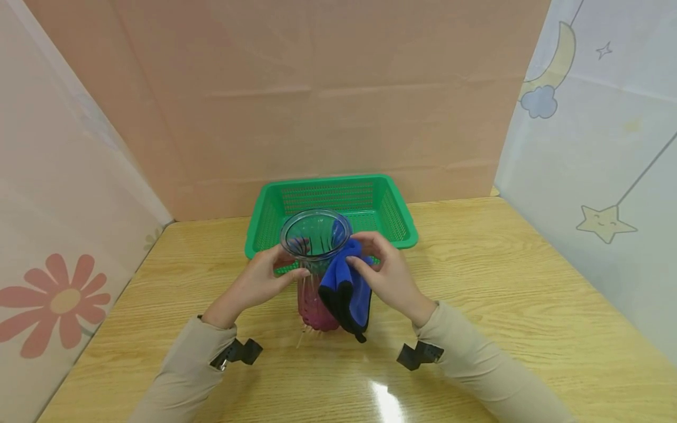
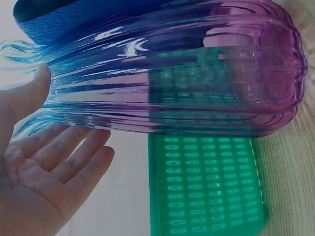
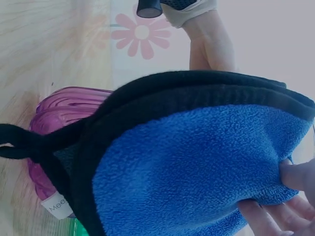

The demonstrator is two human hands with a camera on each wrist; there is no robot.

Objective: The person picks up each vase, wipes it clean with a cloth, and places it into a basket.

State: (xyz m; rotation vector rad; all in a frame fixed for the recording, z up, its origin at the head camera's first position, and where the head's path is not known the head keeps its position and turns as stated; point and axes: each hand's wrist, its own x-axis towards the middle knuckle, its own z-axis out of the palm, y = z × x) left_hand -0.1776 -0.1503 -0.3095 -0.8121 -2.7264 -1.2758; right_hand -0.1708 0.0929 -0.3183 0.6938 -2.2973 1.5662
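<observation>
Light wood-grain table [image 1: 502, 282] across the lower half of the head view, white glare [image 1: 387, 402] at bottom centre. Green perforated plastic basket [image 1: 328, 179] sits on it mid-frame, near the back edge. Ribbed transparent pink-to-blue vase [image 1: 312, 296] upright just below frame centre, base apparently on the table.

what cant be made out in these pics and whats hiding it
Head view: right side of the ribbed pink-and-blue glass vase, behind the blue cloth with black trim.
Left wrist view: part of the green perforated plastic basket, cut off by the bottom edge.
Right wrist view: remaining lettering on the white label, covered by the cloth.
</observation>
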